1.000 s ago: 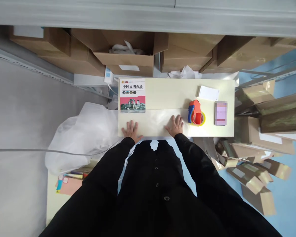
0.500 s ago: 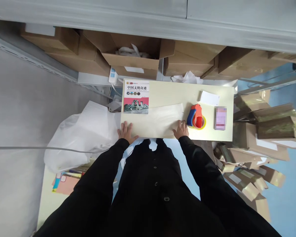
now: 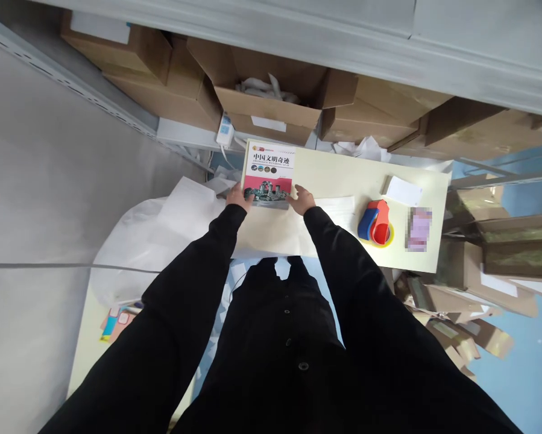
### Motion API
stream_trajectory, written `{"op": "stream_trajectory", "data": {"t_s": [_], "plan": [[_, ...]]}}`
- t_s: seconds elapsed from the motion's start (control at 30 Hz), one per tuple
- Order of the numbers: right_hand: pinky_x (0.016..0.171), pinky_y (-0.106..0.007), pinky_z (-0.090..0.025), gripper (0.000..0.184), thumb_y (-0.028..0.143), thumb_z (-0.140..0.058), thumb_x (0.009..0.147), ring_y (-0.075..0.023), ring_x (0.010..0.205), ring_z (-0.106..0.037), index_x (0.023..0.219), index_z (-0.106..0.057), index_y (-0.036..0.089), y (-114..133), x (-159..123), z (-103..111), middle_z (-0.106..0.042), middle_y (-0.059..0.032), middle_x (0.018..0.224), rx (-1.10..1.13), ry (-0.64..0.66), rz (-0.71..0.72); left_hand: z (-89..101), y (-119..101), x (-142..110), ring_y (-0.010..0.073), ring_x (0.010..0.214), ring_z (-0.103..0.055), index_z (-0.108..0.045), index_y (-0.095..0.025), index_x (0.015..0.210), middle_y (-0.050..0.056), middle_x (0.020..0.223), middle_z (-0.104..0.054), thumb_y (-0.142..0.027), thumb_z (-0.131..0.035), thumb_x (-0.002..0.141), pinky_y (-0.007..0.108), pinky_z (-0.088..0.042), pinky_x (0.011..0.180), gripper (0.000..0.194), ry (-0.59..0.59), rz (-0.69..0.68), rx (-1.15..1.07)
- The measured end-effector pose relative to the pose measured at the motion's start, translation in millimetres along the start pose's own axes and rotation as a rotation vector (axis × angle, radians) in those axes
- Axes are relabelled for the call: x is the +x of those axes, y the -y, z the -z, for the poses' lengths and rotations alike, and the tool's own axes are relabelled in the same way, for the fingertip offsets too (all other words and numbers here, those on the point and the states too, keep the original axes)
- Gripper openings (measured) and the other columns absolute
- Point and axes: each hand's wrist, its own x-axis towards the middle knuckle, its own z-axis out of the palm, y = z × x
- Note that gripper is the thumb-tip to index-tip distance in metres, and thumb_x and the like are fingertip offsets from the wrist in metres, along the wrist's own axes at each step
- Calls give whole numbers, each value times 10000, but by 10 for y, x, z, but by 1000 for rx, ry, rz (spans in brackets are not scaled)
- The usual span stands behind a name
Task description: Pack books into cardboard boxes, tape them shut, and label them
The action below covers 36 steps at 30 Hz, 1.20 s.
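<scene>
A book (image 3: 271, 172) with a white and pink cover, Chinese title and a picture of stone ruins lies at the table's far left corner. My left hand (image 3: 240, 198) is closed on its lower left edge, thumb over the cover. At the lower right edge, my right hand (image 3: 303, 199) grips the book with thumb and fingertips. A thin whitish wrapping sheet (image 3: 271, 235) lies flat on the table (image 3: 338, 175), partly beneath the book's near end and my forearms. The red and blue tape dispenser (image 3: 374, 223) with its yellowish roll stands right of the sheet.
A stack of white cards (image 3: 403, 190) and a blurred pinkish item (image 3: 419, 229) lie on the right of the table. Cardboard boxes (image 3: 271, 105) fill the shelf behind; more cartons (image 3: 467, 271) are piled at right. White plastic wrapping (image 3: 144, 232) bulges at left, near a hanging cable (image 3: 72, 265).
Both hands have left the near edge of the sheet and moved forward to the book's sides. The book keeps its place on the table. The view has shifted and tilted slightly.
</scene>
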Motion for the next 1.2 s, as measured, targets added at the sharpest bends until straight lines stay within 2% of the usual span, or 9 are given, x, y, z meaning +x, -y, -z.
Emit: {"op": "stream_trajectory", "data": {"t_s": [0.13, 0.3, 0.4, 0.53, 0.73, 0.87, 0.97, 1.07, 1.2], "plan": [[858, -366, -494, 401, 296, -667, 690, -241, 972, -619, 1041, -583, 121, 152, 314, -167, -660, -118, 1059, 264, -47, -213, -93, -9, 253, 268, 1008, -622, -580, -116, 1067, 132, 981, -678, -221, -614, 713, 402, -455, 938, 372, 13, 110, -158], [767, -318, -504, 205, 152, -635, 648, -215, 850, -632, 849, -612, 126, 64, 397, -261, -681, -72, 876, 394, -17, -221, -168, 59, 296, 205, 843, -649, -610, -142, 886, 62, 830, -673, -103, -623, 642, 337, -511, 823, 248, 28, 119, -290], [778, -305, -504, 212, 110, -584, 666, -187, 843, -622, 877, -583, 125, 5, 396, -267, -670, -62, 877, 472, -88, -165, -143, 118, 319, 168, 773, -641, -603, -143, 921, 31, 803, -659, -72, -608, 637, 307, -524, 777, 293, 28, 82, -339], [807, -317, -510, 252, 134, -531, 734, -154, 863, -609, 983, -505, 157, 24, 429, -181, -641, -60, 963, 558, -218, -22, -77, 120, 414, 157, 779, -643, -578, -124, 936, 46, 830, -654, -65, -588, 662, 303, -529, 781, 281, -89, -22, -495], [931, -422, -465, 276, 327, -525, 859, -204, 1038, -589, 1088, -477, 182, 171, 428, 274, -613, -72, 1038, 579, -331, 345, 124, -103, 517, 155, 897, -656, -560, -160, 944, 59, 959, -670, -158, -568, 772, 306, -516, 863, 172, -212, -271, -757], [908, -418, -483, 344, 383, -498, 872, -209, 1038, -596, 1150, -521, 183, 67, 84, 613, -626, -73, 1094, 527, -381, 389, 162, -342, 215, 149, 876, -654, -577, -158, 991, 52, 929, -676, -164, -570, 772, 288, -527, 828, 219, -177, -317, -771], [868, -373, -497, 384, 361, -495, 846, -214, 990, -609, 1157, -574, 148, -188, -363, 723, -662, -93, 1087, 398, -425, 250, 11, -517, -257, 150, 876, -649, -561, -165, 1063, 57, 960, -676, -151, -604, 730, 277, -543, 776, 336, -47, -200, -696], [826, -366, -503, 400, 311, -489, 807, -228, 887, -629, 1110, -639, 98, -545, -840, 671, -702, -122, 1019, 225, -450, 7, -266, -651, -777, 153, 860, -652, -584, -163, 967, 62, 944, -685, -138, -625, 696, 293, -548, 769, 275, 169, -61, -585], [771, -337, -519, 381, 235, -482, 766, -217, 814, -650, 1061, -677, 93, -1049, -1250, 458, -725, -125, 951, 171, -405, -187, -669, -760, -1227, 184, 701, -650, -591, -161, 764, 54, 743, -673, -104, -660, 623, 344, -563, 669, 168, 227, -14, -510]]}}
